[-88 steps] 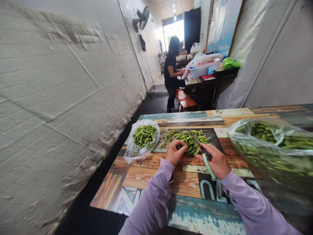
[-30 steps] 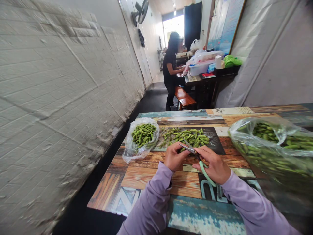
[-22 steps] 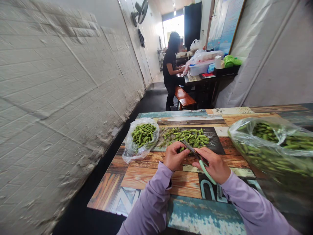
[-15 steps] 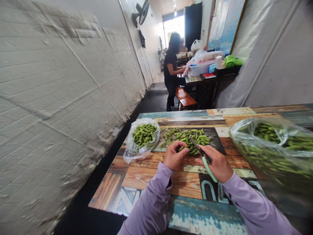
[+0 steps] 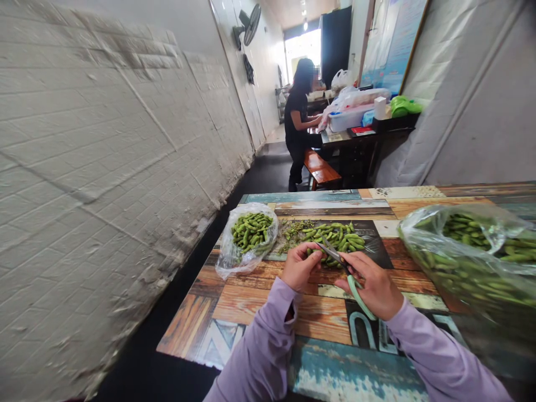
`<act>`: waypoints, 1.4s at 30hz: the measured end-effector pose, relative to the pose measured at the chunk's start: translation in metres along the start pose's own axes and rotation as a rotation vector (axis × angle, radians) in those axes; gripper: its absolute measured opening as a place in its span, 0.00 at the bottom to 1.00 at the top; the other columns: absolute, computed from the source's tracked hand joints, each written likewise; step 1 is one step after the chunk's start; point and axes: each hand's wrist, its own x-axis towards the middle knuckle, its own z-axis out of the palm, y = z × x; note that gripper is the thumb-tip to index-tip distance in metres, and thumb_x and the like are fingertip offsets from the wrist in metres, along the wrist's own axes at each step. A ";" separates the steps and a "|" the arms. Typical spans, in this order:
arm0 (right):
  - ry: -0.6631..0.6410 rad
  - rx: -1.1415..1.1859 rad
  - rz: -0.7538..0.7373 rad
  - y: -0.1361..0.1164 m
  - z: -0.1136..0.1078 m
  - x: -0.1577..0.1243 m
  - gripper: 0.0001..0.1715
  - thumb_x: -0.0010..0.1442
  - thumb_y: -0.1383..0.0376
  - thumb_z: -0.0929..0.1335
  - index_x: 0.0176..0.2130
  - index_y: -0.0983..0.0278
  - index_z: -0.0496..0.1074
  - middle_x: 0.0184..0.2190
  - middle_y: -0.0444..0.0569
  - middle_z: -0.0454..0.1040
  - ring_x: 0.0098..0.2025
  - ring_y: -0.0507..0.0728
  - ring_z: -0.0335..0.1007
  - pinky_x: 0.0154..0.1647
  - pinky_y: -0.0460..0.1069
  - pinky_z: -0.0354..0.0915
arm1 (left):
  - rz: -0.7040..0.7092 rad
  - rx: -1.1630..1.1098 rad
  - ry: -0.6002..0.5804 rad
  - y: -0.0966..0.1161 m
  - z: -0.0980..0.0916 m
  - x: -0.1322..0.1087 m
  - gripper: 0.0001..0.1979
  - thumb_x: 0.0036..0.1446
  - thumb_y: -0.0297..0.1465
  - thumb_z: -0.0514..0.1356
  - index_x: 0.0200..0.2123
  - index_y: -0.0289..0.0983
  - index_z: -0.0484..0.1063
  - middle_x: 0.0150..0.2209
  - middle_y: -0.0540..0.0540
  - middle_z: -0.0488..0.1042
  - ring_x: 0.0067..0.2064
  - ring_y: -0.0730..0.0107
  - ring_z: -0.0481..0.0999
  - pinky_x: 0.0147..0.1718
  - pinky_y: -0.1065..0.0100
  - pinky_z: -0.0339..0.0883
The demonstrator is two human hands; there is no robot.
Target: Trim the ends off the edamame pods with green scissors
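Note:
My right hand (image 5: 372, 285) is closed round a pair of scissors (image 5: 357, 296) with mint-green handles. The blades point left and reach my left hand's fingertips. My left hand (image 5: 299, 267) is pinched on what looks like an edamame pod, mostly hidden by the fingers. Just beyond both hands, a pile of green edamame pods (image 5: 341, 235) lies on the table, with small trimmed bits (image 5: 293, 230) to its left. A clear plastic bag (image 5: 228, 262) of pods stands at the left. On the right is a larger clear bag (image 5: 435, 273), also full of pods.
The patchwork wood-patterned table (image 5: 272, 307) stretches out before me. Beyond it a person (image 5: 296, 120) in dark clothes sits on an orange bench (image 5: 320, 167) at another table holding a plastic tub (image 5: 349, 119) and bags. A white brick-patterned wall (image 5: 104, 167) runs along the left.
The scissors have swung leftward, and their blades now meet my left fingertips. My left hand stays pinched. The whole view has shifted slightly.

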 end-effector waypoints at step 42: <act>-0.049 0.042 -0.011 0.002 -0.002 0.000 0.25 0.59 0.59 0.66 0.54 0.60 0.63 0.41 0.51 0.69 0.31 0.53 0.69 0.35 0.49 0.69 | 0.096 0.197 -0.026 -0.002 -0.001 0.000 0.19 0.39 0.42 0.68 0.28 0.33 0.72 0.19 0.53 0.68 0.18 0.82 0.61 0.19 0.76 0.55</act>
